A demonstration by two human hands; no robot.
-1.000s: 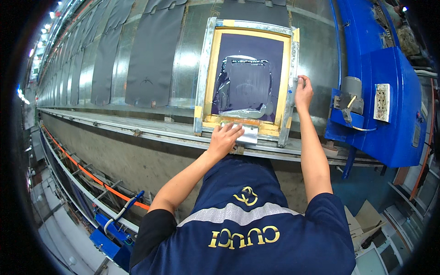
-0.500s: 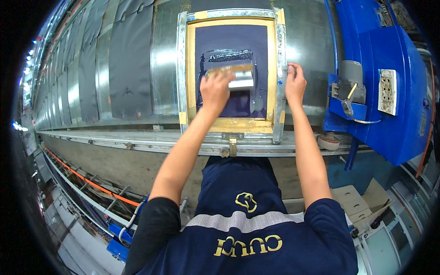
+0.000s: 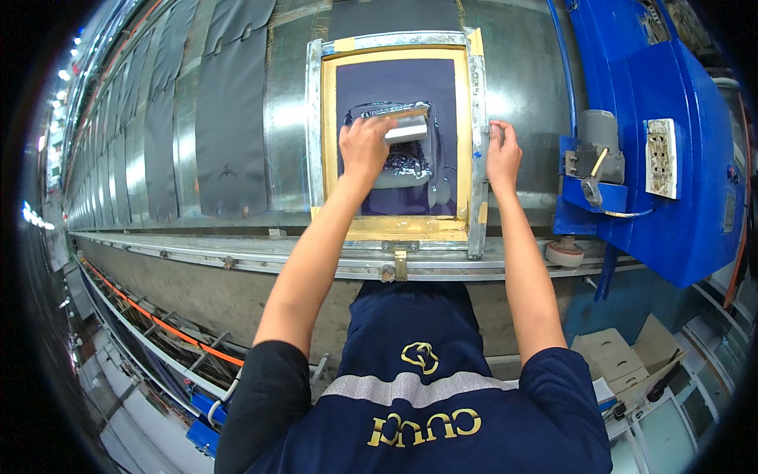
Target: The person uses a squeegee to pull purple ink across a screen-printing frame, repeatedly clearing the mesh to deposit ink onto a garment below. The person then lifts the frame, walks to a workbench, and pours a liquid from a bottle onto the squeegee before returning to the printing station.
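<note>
On my feed, I'm gripping with the left hand (image 3: 365, 148), knuckles facing up | I'm posing the right hand (image 3: 504, 156) half-curled | both forearms (image 3: 318, 253) are slanting inward, wrists sitting apart

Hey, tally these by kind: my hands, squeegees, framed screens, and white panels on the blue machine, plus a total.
Hands: 2 (left hand, holding the squeegee; right hand, by the screen's right edge)
Squeegees: 1
Framed screens: 1
White panels: 1, on the blue machine
Total: 5
</note>
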